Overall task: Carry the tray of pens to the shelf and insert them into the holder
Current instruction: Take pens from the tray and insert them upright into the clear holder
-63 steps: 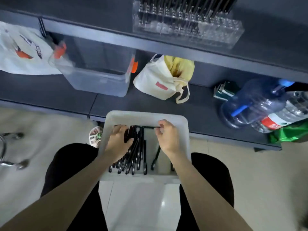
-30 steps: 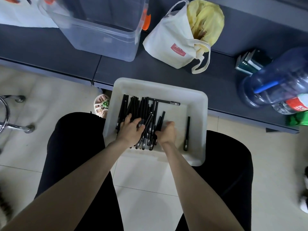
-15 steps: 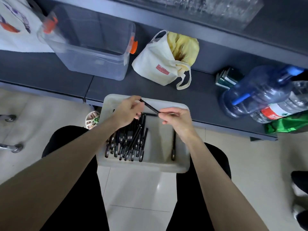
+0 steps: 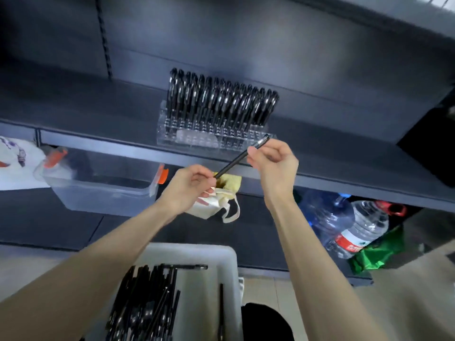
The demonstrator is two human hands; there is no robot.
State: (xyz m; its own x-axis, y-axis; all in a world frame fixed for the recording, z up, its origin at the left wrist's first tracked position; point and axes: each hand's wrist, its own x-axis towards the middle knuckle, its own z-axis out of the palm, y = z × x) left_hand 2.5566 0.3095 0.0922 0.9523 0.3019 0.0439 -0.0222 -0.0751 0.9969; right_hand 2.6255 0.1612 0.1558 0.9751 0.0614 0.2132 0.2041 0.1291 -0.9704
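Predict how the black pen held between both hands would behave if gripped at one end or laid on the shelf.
The pen is probably stiff: it spans straight between the left hand and right hand. It looks slim and round, so it would likely roll on the flat shelf. Being so thin, it is probably light.

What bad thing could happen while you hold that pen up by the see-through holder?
1. The pen is only pinched near its ends by the left hand and right hand, so it could slip and fall.
2. The holder is crowded with standing pens; pushing a new one in might knock its neighbours.
3. No hand steadies the tray, so it might tip.
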